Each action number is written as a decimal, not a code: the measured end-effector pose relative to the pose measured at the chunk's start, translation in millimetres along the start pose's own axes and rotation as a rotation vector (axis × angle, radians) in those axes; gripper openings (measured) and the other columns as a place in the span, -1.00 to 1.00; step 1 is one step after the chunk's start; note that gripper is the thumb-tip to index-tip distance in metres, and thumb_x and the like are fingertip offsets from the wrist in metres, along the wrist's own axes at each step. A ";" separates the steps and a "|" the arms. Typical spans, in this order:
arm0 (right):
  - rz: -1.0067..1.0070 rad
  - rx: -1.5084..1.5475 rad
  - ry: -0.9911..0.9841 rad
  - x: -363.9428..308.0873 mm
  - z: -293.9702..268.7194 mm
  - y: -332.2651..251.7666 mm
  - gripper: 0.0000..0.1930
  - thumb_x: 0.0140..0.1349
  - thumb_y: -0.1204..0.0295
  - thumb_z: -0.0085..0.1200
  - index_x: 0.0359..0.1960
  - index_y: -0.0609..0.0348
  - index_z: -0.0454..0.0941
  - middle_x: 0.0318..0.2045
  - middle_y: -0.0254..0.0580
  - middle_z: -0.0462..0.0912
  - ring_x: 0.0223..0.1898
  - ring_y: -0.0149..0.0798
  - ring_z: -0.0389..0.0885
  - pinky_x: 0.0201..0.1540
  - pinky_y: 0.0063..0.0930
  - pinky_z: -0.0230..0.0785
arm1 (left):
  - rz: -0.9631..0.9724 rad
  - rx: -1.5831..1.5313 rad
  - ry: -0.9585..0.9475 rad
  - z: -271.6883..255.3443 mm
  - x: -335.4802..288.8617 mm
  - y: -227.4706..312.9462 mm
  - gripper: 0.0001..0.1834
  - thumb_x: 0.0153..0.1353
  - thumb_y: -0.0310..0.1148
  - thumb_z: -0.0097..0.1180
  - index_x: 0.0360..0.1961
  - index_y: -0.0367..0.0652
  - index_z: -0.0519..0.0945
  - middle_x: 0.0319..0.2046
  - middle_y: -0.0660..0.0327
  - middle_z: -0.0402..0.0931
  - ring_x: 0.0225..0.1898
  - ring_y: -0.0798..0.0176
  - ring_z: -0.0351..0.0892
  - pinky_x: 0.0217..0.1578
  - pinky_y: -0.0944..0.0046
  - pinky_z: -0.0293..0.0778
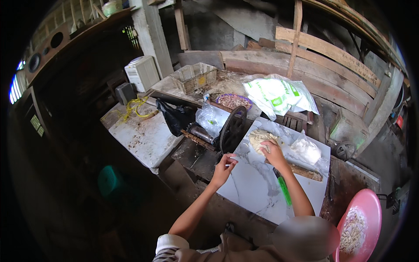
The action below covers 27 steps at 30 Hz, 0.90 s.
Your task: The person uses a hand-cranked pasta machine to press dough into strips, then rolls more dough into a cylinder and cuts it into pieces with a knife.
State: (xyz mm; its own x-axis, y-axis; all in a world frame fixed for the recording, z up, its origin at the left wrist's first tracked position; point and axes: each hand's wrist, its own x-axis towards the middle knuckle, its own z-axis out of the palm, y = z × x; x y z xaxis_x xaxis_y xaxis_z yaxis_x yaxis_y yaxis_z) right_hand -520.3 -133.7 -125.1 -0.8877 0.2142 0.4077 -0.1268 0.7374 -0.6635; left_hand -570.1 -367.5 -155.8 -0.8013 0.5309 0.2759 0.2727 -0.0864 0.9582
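A pale lump of dough (258, 138) lies on the white marble-patterned board (248, 187). My right hand (273, 153) is closed over its near right side, fingers pressed to the dough. My left hand (224, 168) is at the board's left edge, just below a dark spoked wheel (232, 130), its fingers curled together; whatever is in them is too small to tell. Right of the dough sits a clear plastic bag of white powder (307, 150). A wooden stick (305, 172) passes beneath my right forearm, and beside that forearm lies a green-handled knife (284, 190).
A pink basin (362, 222) with pale pieces stands at the lower right. Beyond the board are a large white-and-green sack (281, 94), a purple-rimmed basket (235, 101) and a plastic crate (194, 77). A black bag (172, 118) and a clear bag (210, 118) lie left of the wheel.
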 end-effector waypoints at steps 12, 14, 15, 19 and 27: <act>-0.138 -0.945 -0.171 72.1 80.5 49.0 -0.56 -0.07 0.41 0.09 -0.10 0.35 0.41 -0.12 -0.10 0.40 0.04 -0.17 0.30 0.08 -0.33 0.18 | -0.013 0.173 -0.179 32.7 142.8 -82.5 -0.34 -0.02 -0.75 -0.20 0.18 -0.18 0.06 -0.02 -0.03 0.38 -0.07 0.09 0.47 -0.13 0.27 0.42; -0.137 -0.999 -0.130 71.6 84.4 33.6 -0.62 -0.10 0.47 0.03 -0.17 0.33 0.44 -0.19 -0.13 0.42 -0.04 -0.21 0.34 0.02 -0.39 0.24 | -0.008 0.163 -0.208 30.7 150.1 -87.2 -0.32 -0.02 -0.76 -0.22 0.19 -0.17 0.05 0.00 -0.04 0.36 -0.06 0.08 0.47 -0.11 0.26 0.41; -0.122 -1.002 -0.135 71.6 85.2 32.7 -0.62 -0.10 0.47 0.03 -0.17 0.33 0.44 -0.19 -0.13 0.42 -0.04 -0.21 0.34 0.02 -0.39 0.24 | 0.022 0.151 -0.232 32.1 154.8 -90.3 -0.31 -0.03 -0.76 -0.24 0.20 -0.17 0.03 0.02 -0.05 0.34 -0.05 0.08 0.46 -0.10 0.25 0.40; -0.132 -0.988 -0.053 71.2 85.9 37.4 -0.65 -0.11 0.46 0.05 -0.21 0.30 0.45 -0.27 -0.14 0.46 -0.14 -0.21 0.40 -0.06 -0.40 0.30 | 0.139 0.261 -0.219 35.8 160.0 -97.0 -0.30 -0.05 -0.77 -0.25 0.20 -0.16 0.05 0.05 -0.05 0.31 0.04 0.00 0.38 -0.04 0.22 0.38; 0.204 -0.557 0.166 82.8 80.7 33.5 -0.68 -0.02 0.40 0.14 -0.21 0.26 0.47 -0.32 -0.04 0.50 -0.23 -0.06 0.49 -0.17 -0.31 0.38 | 0.187 0.160 -0.257 33.3 173.5 -87.0 -0.33 -0.03 -0.74 -0.16 0.18 -0.18 0.10 0.03 -0.03 0.33 0.03 -0.01 0.34 -0.05 0.23 0.41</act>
State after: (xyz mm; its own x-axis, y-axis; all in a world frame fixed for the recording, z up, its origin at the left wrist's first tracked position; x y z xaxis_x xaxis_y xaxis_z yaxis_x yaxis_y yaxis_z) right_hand -633.8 -143.0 -164.2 -0.7832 0.4501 0.4289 0.3283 0.8853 -0.3294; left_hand -715.2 -239.8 -193.8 -0.5751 0.7148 0.3980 0.4981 -0.0800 0.8634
